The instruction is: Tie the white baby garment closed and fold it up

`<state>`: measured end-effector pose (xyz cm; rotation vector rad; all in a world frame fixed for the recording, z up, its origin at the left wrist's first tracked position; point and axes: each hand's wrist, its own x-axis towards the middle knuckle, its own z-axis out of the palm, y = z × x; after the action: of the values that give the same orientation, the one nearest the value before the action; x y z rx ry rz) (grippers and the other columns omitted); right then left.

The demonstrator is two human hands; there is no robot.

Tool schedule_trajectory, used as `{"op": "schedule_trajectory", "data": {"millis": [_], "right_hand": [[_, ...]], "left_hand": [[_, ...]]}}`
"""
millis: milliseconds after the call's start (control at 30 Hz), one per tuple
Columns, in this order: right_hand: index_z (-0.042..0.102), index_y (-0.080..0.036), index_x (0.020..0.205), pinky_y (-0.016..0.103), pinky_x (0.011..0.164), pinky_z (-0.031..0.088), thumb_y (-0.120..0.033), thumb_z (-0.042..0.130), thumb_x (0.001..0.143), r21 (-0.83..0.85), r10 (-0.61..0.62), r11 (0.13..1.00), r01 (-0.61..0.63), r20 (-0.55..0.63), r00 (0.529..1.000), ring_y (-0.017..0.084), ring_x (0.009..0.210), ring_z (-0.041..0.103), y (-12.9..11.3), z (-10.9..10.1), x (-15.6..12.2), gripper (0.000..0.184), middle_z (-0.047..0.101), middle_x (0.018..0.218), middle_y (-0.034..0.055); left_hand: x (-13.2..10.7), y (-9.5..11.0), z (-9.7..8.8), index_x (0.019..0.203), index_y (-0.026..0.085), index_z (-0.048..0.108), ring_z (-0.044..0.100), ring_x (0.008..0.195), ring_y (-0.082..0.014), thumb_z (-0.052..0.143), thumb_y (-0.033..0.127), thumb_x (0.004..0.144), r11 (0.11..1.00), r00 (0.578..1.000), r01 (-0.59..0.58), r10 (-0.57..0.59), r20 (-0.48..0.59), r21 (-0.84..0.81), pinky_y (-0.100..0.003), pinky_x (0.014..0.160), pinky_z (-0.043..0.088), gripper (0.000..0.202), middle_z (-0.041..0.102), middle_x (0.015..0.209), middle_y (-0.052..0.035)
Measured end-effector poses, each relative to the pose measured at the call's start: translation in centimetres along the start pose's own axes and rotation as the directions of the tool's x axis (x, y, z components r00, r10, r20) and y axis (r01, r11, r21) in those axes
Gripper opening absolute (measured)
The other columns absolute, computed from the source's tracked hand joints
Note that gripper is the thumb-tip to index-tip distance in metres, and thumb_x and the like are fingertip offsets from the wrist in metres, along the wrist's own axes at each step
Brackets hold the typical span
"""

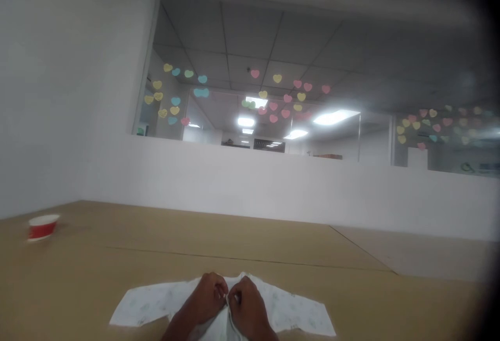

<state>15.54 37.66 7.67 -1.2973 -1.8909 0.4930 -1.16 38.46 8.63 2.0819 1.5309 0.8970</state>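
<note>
A white patterned garment lies spread on the tan table at the bottom of the view, its sleeves reaching left and right. My left hand and my right hand sit side by side at its middle. Both are closed, with the fingers pinching the cloth where the two hands meet. My wrists run off the bottom edge.
A red and white paper cup stands at the far left of the table. A white low wall rises behind the table, topped by glass with coloured heart stickers. A seam crosses the tabletop.
</note>
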Motion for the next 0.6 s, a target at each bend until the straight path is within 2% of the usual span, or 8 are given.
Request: {"op": "schedule_trajectory", "data": {"millis": [167,267,333,433,600], "right_hand": [[0.064,-0.014,0.086,0.035,0.082,0.039,-0.023,0.057,0.078,-0.019,0.029,0.999,-0.029,0.012,1.0,0.024,0.09,0.057,-0.3,-0.2,-0.3,0.015,0.061,0.092,0.0091],[0.064,-0.016,0.086,0.035,0.08,0.038,-0.023,0.061,0.071,-0.046,0.072,0.996,-0.071,0.019,0.997,0.025,0.089,0.057,-0.5,-0.2,-0.4,0.017,0.062,0.092,0.0089],[0.064,-0.016,0.086,0.036,0.079,0.038,-0.022,0.062,0.07,-0.071,0.086,0.994,-0.084,0.021,0.996,0.026,0.09,0.057,-0.7,-0.2,-0.4,0.018,0.062,0.093,0.0094],[0.064,-0.015,0.089,0.037,0.081,0.039,-0.019,0.058,0.076,-0.122,0.105,0.987,-0.101,0.025,0.994,0.028,0.092,0.057,-0.9,0.0,-0.3,0.015,0.062,0.095,0.0108],[0.066,-0.014,0.095,0.039,0.087,0.038,-0.009,0.048,0.085,-0.087,0.113,0.99,-0.11,0.027,0.993,0.027,0.098,0.057,-1.1,-0.3,-0.2,0.021,0.063,0.099,0.0113]], "left_hand": [[0.2,-0.2,0.0,0.081,0.01,0.066,0.058,0.08,-0.0169,0.046,0.009,0.07,0.996,0.999,0.021,-0.019,-0.028,0.089,-0.027,0.074,0.041,0.022,0.064,0.084,-0.0063],[0.3,-0.9,0.2,0.081,0.011,0.064,0.056,0.078,-0.0167,0.044,0.012,0.077,0.998,1.0,0.004,-0.004,0.001,0.069,-0.028,0.074,0.04,0.021,0.062,0.082,-0.0055],[0.3,-1.3,0.2,0.086,0.011,0.065,0.055,0.084,-0.0178,0.044,0.014,0.079,0.997,1.0,-0.001,0.001,0.006,0.074,-0.029,0.078,0.04,0.023,0.062,0.087,-0.0067],[0.1,-1.1,0.0,0.091,0.011,0.065,0.055,0.091,-0.0183,0.047,0.011,0.076,0.997,1.0,-0.004,0.004,0.004,0.079,-0.029,0.084,0.04,0.024,0.061,0.096,-0.0078],[-0.1,0.6,-0.5,0.081,0.012,0.065,0.056,0.08,-0.0163,0.043,0.018,0.082,0.997,0.997,-0.078,0.078,-0.011,0.001,-0.027,0.077,0.04,0.023,0.065,0.084,-0.0052]]}}
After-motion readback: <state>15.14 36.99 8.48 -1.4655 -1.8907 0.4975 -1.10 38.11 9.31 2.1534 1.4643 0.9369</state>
